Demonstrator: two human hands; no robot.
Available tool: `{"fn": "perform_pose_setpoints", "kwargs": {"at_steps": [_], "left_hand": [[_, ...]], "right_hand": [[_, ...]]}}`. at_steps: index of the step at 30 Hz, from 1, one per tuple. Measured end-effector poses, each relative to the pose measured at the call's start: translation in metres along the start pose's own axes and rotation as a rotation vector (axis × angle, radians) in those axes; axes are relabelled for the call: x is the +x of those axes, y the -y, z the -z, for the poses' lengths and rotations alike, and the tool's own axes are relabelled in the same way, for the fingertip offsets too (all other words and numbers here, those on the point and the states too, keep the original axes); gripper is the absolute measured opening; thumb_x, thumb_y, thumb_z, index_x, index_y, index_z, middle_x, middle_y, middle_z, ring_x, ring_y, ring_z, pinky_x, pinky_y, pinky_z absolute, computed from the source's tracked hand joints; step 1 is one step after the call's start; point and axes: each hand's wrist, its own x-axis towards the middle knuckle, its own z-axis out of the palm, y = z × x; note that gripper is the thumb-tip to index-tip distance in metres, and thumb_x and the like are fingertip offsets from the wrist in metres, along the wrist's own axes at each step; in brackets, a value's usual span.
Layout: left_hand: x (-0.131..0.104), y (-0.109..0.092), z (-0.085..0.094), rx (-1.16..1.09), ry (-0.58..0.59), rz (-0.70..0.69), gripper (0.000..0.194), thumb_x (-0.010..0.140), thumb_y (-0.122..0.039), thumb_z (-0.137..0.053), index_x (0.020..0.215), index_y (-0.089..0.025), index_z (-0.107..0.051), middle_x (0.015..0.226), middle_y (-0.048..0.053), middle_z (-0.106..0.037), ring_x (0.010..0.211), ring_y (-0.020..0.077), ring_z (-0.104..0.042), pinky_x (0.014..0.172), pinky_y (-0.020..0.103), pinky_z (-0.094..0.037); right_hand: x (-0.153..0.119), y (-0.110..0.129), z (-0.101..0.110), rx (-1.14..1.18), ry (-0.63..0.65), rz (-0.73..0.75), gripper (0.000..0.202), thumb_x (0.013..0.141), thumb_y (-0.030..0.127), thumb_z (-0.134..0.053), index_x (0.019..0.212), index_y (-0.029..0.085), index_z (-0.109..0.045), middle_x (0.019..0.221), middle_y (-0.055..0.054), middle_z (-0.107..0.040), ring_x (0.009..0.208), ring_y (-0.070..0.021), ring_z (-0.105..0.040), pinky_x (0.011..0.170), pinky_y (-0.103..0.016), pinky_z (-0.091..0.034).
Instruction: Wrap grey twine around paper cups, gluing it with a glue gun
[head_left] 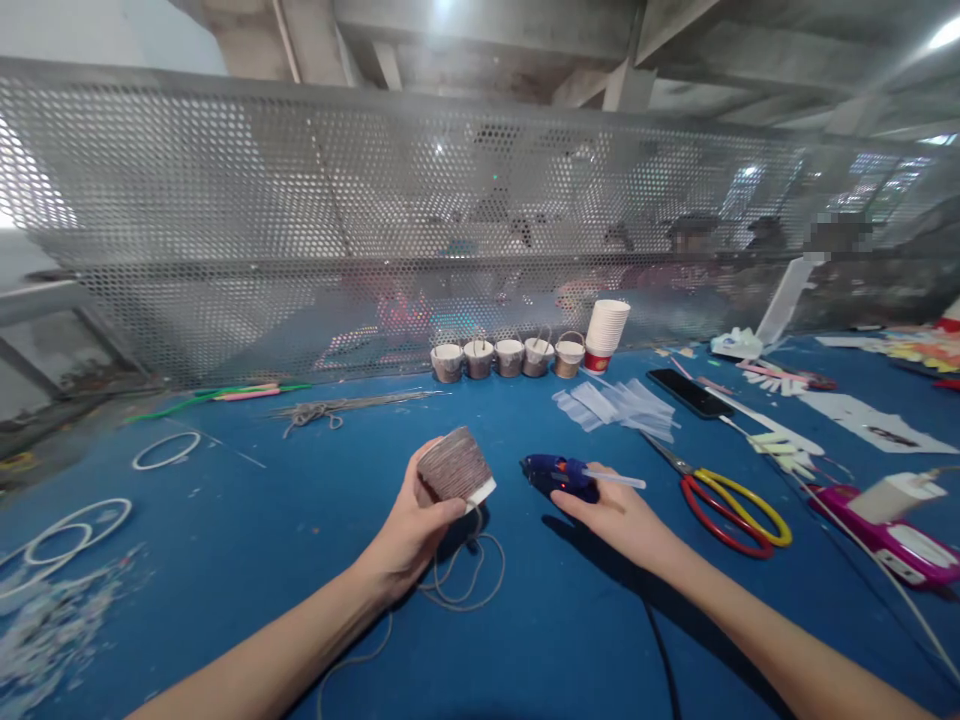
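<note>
The left hand (420, 515) curls around a white cup (482, 494) wrapped in grey-brown cord (451, 462) above the blue tabletop (285, 540); the right hand (619, 515) grips a dark-blue glue gun (555, 474). Cord-gluing seems in hand, calling next for aligning gun and cup.

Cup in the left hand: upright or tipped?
Tipped: the cord-wrapped cup slants in the left hand, its bare white edge at the lower right.

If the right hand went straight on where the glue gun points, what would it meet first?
Likely the string-wrapped cup held in the left hand, though depth is unclear from this view.
</note>
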Motion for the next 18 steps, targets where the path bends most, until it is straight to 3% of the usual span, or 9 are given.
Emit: {"fn": "perform_pose_setpoints", "kwargs": {"at_steps": [5,7,10,13,15,18], "left_hand": [[0.001,-0.001,-0.004,0.035,-0.051,-0.093,0.075,0.056,-0.017,-0.082,0.120,-0.027,-0.045,0.120,0.005,-0.060,0.117,0.0257,-0.054,0.104,0.041,-0.040],[-0.001,-0.002,-0.007,0.063,-0.046,-0.105,0.074,0.058,-0.017,-0.081,0.121,-0.028,-0.044,0.120,0.004,-0.058,0.116,0.0244,-0.054,0.102,0.039,-0.041],[-0.006,-0.001,-0.012,0.110,-0.030,-0.105,0.075,0.059,-0.018,-0.080,0.122,-0.029,-0.040,0.118,0.004,-0.057,0.111,0.0236,-0.056,0.100,0.041,-0.042],[-0.012,0.000,-0.016,0.171,-0.015,-0.134,0.077,0.059,-0.018,-0.080,0.122,-0.029,-0.038,0.116,0.004,-0.056,0.106,0.0244,-0.059,0.098,0.043,-0.043],[-0.015,0.000,-0.017,0.216,-0.005,-0.172,0.075,0.060,-0.019,-0.079,0.121,-0.029,-0.037,0.117,0.005,-0.055,0.105,0.0244,-0.059,0.097,0.043,-0.043],[-0.017,-0.002,-0.016,0.295,-0.003,-0.205,0.073,0.061,-0.021,-0.079,0.120,-0.029,-0.037,0.116,0.006,-0.054,0.104,0.0241,-0.059,0.095,0.041,-0.045]], "right_hand": [[-0.040,0.008,0.045,0.040,-0.037,-0.134,0.032,0.073,0.050,-0.060,0.064,0.023,-0.044,0.059,0.003,-0.047,0.053,-0.0150,-0.044,0.053,-0.028,-0.034],[-0.054,0.021,0.047,0.239,0.071,-0.108,0.029,0.077,0.046,-0.059,0.065,0.023,-0.046,0.061,0.002,-0.048,0.057,-0.0150,-0.046,0.056,-0.027,-0.038],[-0.059,0.047,0.025,0.633,0.279,-0.151,0.021,0.074,0.036,-0.067,0.085,0.021,-0.057,0.079,-0.001,-0.059,0.075,-0.0168,-0.057,0.068,-0.028,-0.046],[-0.049,0.070,-0.009,0.983,0.300,-0.254,0.039,0.061,0.026,-0.077,0.096,0.021,-0.058,0.104,-0.006,-0.062,0.102,-0.0203,-0.058,0.084,-0.030,-0.047],[-0.041,0.082,-0.026,1.191,0.316,-0.331,0.041,0.058,0.022,-0.078,0.094,0.019,-0.059,0.098,-0.005,-0.063,0.096,-0.0176,-0.060,0.085,-0.029,-0.047],[-0.036,0.089,-0.036,1.394,0.399,-0.416,0.039,0.056,0.023,-0.080,0.087,0.015,-0.057,0.074,0.001,-0.061,0.069,-0.0119,-0.059,0.075,-0.029,-0.049]]}}
